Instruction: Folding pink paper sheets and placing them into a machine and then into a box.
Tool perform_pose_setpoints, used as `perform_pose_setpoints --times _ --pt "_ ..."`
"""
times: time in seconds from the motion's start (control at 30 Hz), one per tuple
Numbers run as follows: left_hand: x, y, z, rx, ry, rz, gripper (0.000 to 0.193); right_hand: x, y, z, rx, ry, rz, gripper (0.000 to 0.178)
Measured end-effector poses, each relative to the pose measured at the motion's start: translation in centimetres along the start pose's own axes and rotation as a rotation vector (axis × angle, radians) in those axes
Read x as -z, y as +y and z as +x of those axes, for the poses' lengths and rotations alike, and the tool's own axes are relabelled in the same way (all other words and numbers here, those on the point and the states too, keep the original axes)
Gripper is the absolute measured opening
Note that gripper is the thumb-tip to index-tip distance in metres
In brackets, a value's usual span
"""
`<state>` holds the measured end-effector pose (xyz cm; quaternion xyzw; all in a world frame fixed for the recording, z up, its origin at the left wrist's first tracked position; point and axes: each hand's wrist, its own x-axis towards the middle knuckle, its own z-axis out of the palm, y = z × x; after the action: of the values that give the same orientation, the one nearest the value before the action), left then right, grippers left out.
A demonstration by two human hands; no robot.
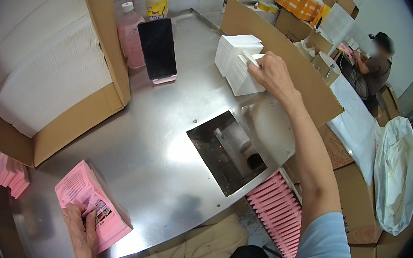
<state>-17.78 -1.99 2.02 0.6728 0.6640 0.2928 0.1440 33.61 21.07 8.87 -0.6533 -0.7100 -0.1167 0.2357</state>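
Left hand: the left hand (pixel 82 227) rests at the near edge of the steel tabletop (pixel 151 158), fingers closed lightly on the top pink packet (pixel 91 206) of a small stack, thumb on its printed face.
Right hand: the right hand (pixel 273 74) reaches far across, fingers curled over a stack of white folded tissues (pixel 240 63); whether it pinches a bundle or only presses on it cannot be told.
Slot: a dark rectangular opening (pixel 227 151) is sunk in the tabletop between the two hands.
Risk, tissues: the white stack leans by the cardboard wall (pixel 287 56); a partial grab could likely fan or topple it.
Risk, packets: the pink stack overhangs near the edge; a loose one-handed hold might let it slide off.
Risk, reach: the phone (pixel 157 48) and bottles (pixel 131 37) stand near the arm's path and could be knocked.
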Motion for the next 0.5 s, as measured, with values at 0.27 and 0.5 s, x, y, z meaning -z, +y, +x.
perform_pose_setpoints --times 0.27,0.5 --pt "-0.2 1.3 0.0 0.034 0.061 -0.038 0.010 0.5 -0.1 1.2 0.108 -0.099 -0.060 0.027" --pt "0.2 2.6 0.7 -0.127 0.220 0.173 0.011 -0.8 0.8 -0.4 -0.011 0.188 0.105 0.029"
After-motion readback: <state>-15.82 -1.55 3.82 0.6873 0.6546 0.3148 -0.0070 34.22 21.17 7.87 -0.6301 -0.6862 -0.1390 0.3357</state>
